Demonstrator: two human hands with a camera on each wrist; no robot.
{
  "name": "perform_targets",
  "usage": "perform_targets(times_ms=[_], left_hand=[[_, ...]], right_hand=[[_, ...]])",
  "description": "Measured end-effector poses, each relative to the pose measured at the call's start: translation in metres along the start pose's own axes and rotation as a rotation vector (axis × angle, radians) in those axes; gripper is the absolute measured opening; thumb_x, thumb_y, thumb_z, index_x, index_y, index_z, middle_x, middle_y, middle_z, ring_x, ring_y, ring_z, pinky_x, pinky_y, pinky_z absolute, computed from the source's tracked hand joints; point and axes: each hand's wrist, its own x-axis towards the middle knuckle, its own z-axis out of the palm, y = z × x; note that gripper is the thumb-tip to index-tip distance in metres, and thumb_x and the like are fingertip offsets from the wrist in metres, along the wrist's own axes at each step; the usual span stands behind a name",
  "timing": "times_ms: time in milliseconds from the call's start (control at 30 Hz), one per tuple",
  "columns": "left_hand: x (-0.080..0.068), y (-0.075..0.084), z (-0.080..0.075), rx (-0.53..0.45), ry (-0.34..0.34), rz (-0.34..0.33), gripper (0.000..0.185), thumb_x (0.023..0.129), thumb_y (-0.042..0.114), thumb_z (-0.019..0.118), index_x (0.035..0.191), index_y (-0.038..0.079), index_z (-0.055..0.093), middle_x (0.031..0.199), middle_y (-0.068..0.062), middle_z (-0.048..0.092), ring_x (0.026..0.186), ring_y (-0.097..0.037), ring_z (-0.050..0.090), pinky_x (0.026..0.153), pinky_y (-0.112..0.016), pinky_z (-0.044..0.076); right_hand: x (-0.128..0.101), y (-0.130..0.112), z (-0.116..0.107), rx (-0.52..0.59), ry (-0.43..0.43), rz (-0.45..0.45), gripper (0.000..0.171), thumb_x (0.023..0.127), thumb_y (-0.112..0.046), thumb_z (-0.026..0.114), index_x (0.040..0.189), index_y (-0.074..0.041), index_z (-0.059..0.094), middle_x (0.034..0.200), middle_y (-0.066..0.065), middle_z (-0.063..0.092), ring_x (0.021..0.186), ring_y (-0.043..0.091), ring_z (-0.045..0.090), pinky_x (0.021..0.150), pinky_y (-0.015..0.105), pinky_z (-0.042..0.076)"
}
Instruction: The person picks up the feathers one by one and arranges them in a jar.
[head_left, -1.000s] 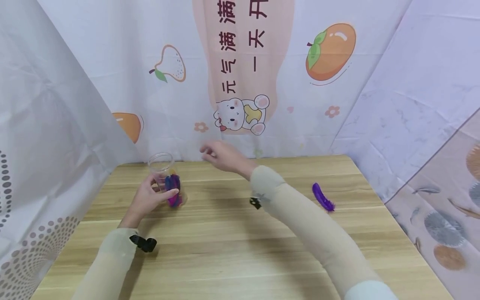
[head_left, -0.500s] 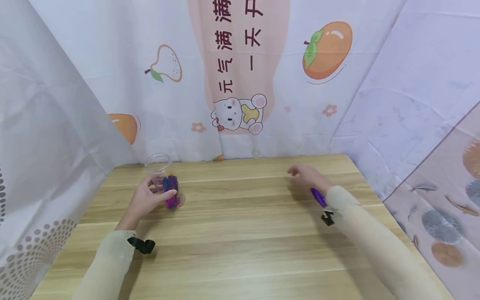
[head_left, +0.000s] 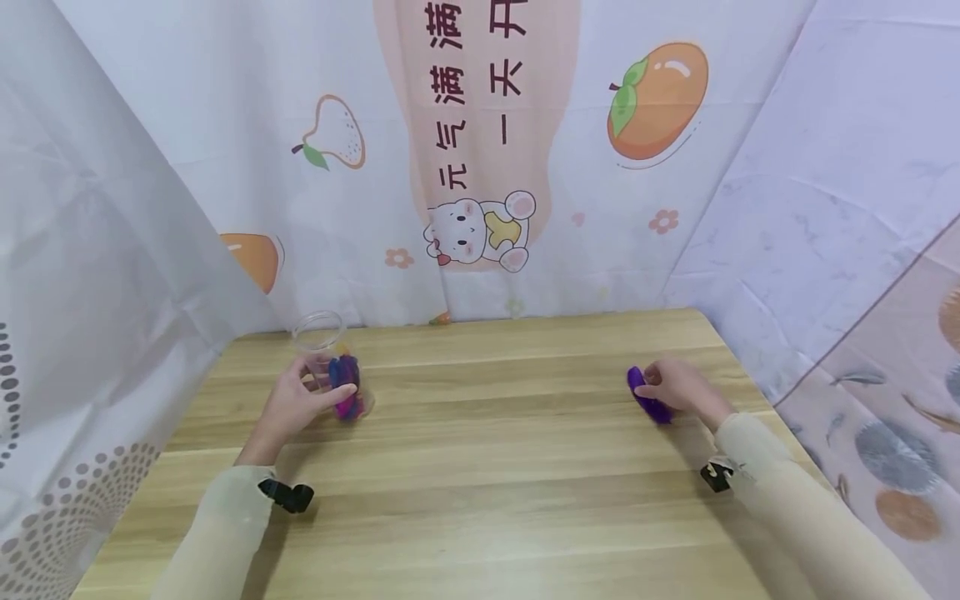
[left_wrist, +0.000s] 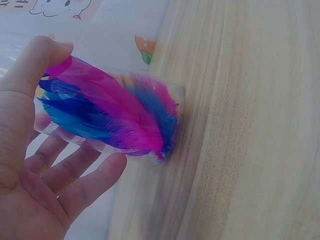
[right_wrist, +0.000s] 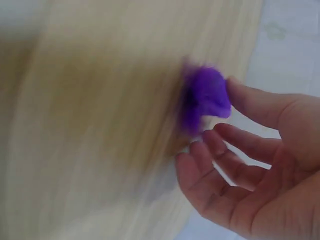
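Observation:
My left hand (head_left: 294,400) grips a clear cup (head_left: 318,320), its thumb on one side and fingers on the other. Inside the cup lie pink, blue and teal feathers (left_wrist: 105,107), with a bit of yellow. The cup's base meets the tabletop in the left wrist view. On the right, a purple feather (head_left: 651,407) lies on the table under my right hand (head_left: 681,388). In the right wrist view the thumb touches the edge of that purple feather (right_wrist: 210,92). The other fingers bend loosely beneath it, with a gap between the index fingertip and the feather.
The wooden table (head_left: 480,467) spans the space between the hands. A white printed curtain (head_left: 510,283) hangs along its back edge, with more cloth at both sides. Black camera mounts (head_left: 288,495) sit on both wrists.
My right hand has swept from beside the cup, across the table, to the purple feather on the right. The left hand stays at the cup, which has hardly moved.

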Motion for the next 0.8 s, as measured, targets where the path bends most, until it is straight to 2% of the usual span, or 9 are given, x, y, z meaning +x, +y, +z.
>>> perform_targets(times_ms=[133,233,333,433,567,700,800], left_hand=[[-0.001,-0.001,0.0,0.012,0.009,0.003,0.068,0.086,0.033,0.084,0.138,0.005,0.05,0.119,-0.018,0.052,0.113,-0.042,0.062,0.088,-0.031,0.055],[-0.001,-0.001,0.0,0.01,0.009,0.008,0.068,0.086,0.033,0.084,0.138,0.005,0.05,0.119,-0.019,0.052,0.113,-0.043,0.061,0.091,-0.04,0.055],[-0.002,0.001,0.0,0.005,0.004,0.01,0.068,0.087,0.032,0.083,0.138,0.004,0.049,0.12,-0.02,0.051,0.114,-0.045,0.061,0.092,-0.046,0.055],[-0.002,0.003,0.001,-0.005,0.005,0.008,0.068,0.086,0.031,0.084,0.138,0.003,0.049,0.121,-0.019,0.051,0.115,-0.043,0.061,0.095,-0.05,0.054],[-0.003,0.004,0.001,-0.017,0.005,0.012,0.068,0.086,0.029,0.084,0.138,0.003,0.049,0.121,-0.02,0.052,0.115,-0.041,0.06,0.098,-0.051,0.052],[-0.003,0.003,0.001,-0.014,-0.002,-0.002,0.068,0.087,0.03,0.084,0.138,0.003,0.049,0.121,-0.021,0.053,0.114,-0.042,0.061,0.093,-0.042,0.054],[-0.002,0.002,0.0,-0.008,0.0,-0.006,0.068,0.087,0.032,0.083,0.139,0.004,0.049,0.122,-0.021,0.053,0.115,-0.043,0.061,0.089,-0.036,0.054]], right_hand=[[0.0,0.011,0.005,0.038,0.044,-0.036,0.04,0.093,-0.015,0.072,0.113,0.018,0.062,0.099,0.029,0.069,0.091,0.041,0.068,0.087,0.056,0.054],[0.005,0.02,0.007,0.118,0.042,-0.054,0.044,0.096,-0.015,0.07,0.121,0.019,0.058,0.094,0.021,0.07,0.081,0.031,0.067,0.077,0.046,0.057],[0.011,0.027,0.009,0.18,0.034,-0.059,0.047,0.097,-0.017,0.07,0.126,0.017,0.055,0.086,0.013,0.067,0.072,0.021,0.062,0.068,0.034,0.053],[0.015,0.032,0.011,0.186,0.038,-0.061,0.047,0.097,-0.019,0.071,0.126,0.015,0.056,0.083,0.008,0.064,0.069,0.017,0.059,0.066,0.031,0.05],[0.018,0.032,0.012,0.186,0.051,-0.059,0.037,0.096,-0.019,0.073,0.116,0.009,0.061,0.083,0.007,0.062,0.072,0.017,0.057,0.066,0.031,0.048],[0.019,0.03,0.013,0.224,0.035,-0.053,0.02,0.096,-0.015,0.072,0.098,0.004,0.065,0.076,0.004,0.06,0.067,0.015,0.054,0.059,0.026,0.046],[0.019,0.03,0.013,0.248,0.01,-0.051,0.016,0.097,-0.012,0.069,0.089,0.001,0.064,0.071,0.001,0.059,0.061,0.011,0.052,0.054,0.023,0.044]])
